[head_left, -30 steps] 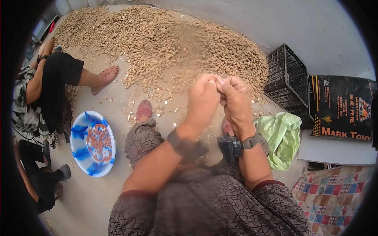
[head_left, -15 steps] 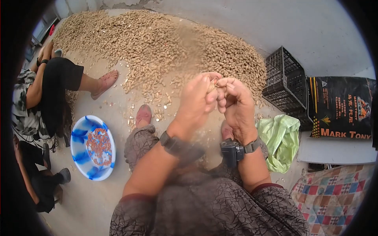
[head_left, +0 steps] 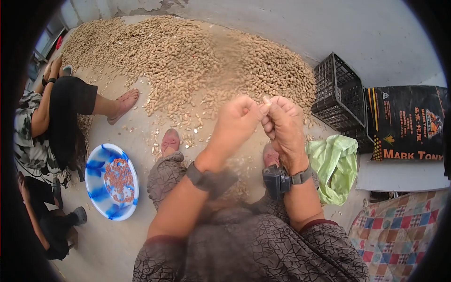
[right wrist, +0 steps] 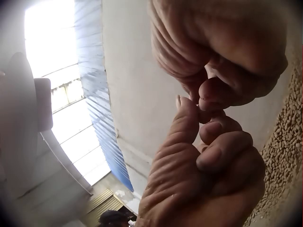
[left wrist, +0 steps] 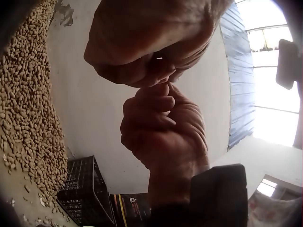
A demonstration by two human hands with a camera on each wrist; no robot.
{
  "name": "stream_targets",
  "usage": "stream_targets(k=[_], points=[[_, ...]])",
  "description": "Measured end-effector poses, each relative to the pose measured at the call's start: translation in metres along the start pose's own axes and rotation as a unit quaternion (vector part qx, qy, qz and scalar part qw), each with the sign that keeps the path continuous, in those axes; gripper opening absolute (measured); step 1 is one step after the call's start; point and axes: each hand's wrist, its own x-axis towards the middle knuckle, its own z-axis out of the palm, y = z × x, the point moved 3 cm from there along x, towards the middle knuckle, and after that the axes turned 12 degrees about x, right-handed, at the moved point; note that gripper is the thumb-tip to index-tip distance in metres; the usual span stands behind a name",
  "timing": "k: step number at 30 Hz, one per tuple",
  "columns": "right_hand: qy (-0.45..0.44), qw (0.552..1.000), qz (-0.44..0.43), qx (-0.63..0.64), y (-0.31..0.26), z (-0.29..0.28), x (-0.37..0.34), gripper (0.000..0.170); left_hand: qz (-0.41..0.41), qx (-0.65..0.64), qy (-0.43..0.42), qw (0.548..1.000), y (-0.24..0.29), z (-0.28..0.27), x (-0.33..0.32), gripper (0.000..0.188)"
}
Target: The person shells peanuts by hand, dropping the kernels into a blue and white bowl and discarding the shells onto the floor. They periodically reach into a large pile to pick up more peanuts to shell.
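In front of the person's lap, the left hand and right hand meet at their fingertips. Thumbs and forefingers of both pinch a small peanut, mostly hidden by the fingers; only a pale bit shows in the head view. The other fingers of each hand are curled inward. Both wrist views show the fingertips pressed close together. Beyond the hands, a large heap of unshelled peanuts spreads over the floor along the wall.
A blue-and-white basin with reddish shelled peanuts stands at left, near a seated person's leg. To the right are a black plastic crate, a green bag, a black printed sack and a checkered cloth.
Half a second ago the hands were turned more open, showing a cracked peanut with something reddish inside. Now the thumbs have come together over it and cover most of it.
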Motion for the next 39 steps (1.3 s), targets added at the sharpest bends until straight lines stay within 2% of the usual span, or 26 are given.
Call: stream_targets(k=[3,6,8,11,15,18,21,23,27,30,32,39], points=[[-0.011,1.000,0.010,0.006,-0.001,0.002,-0.004,0.015,0.029,0.036,0.005,0.999,-0.007,-0.003,0.002,0.021],[-0.005,0.999,-0.037,-0.038,-0.002,0.007,-0.006,0.014,-0.007,0.002,-0.010,1.000,-0.011,-0.001,0.002,0.023],[0.009,0.999,-0.042,0.014,0.001,0.010,-0.009,0.013,-0.059,-0.077,-0.002,0.995,-0.013,0.000,0.001,0.025],[-0.008,0.998,-0.028,0.055,-0.003,0.015,-0.012,0.012,-0.073,-0.123,0.000,0.990,-0.015,-0.001,0.000,0.026],[0.005,0.998,-0.038,0.042,-0.001,0.014,-0.014,0.010,-0.117,-0.174,0.017,0.978,-0.013,-0.001,0.000,0.023],[-0.022,0.996,-0.053,0.067,-0.002,0.016,-0.015,0.006,-0.136,-0.221,-0.008,0.966,-0.014,-0.003,0.002,0.023],[-0.052,0.994,-0.087,0.032,-0.001,0.025,-0.018,0.004,-0.135,-0.232,0.004,0.963,-0.015,-0.006,0.001,0.022],[-0.087,0.980,-0.171,-0.048,0.003,0.027,-0.018,0.008,-0.114,-0.206,0.013,0.972,-0.015,-0.008,0.003,0.021],[-0.090,0.970,-0.203,-0.100,0.002,0.029,-0.019,0.006,-0.102,-0.213,0.010,0.972,-0.020,-0.009,0.005,0.022],[-0.066,0.980,-0.171,-0.075,-0.003,0.024,-0.016,0.006,-0.133,-0.219,0.001,0.967,-0.017,-0.007,0.004,0.023],[0.013,0.998,-0.067,0.016,-0.002,0.016,-0.012,0.007,-0.155,-0.198,0.005,0.968,-0.017,-0.006,0.003,0.023],[0.037,0.996,0.030,0.074,0.005,-0.002,0.000,0.010,-0.120,-0.205,-0.007,0.971,-0.020,-0.005,0.004,0.022]])
